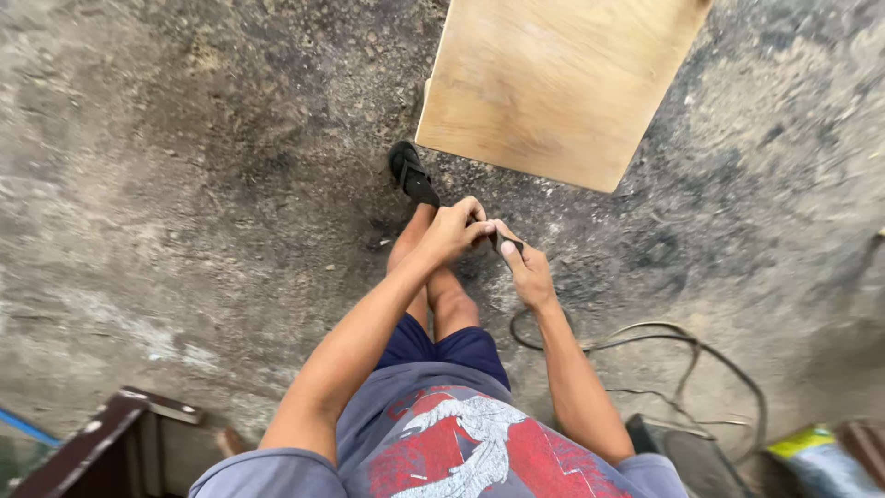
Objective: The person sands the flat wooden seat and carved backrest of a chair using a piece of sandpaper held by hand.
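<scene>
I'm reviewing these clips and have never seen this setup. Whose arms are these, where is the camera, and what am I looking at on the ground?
There is one picture, from a camera worn on a person's head, looking straight down. The arms are that person's own. The left hand and right hand meet in front of the knees, pinching a small dark strip; what it is cannot be told. Below lies a rough concrete floor. On it are a pale wooden board, a black sandal on the person's foot, and a looping cable.

Both hands [489,242] pinch a small dark piece [506,243] below a plywood board [553,83].
</scene>
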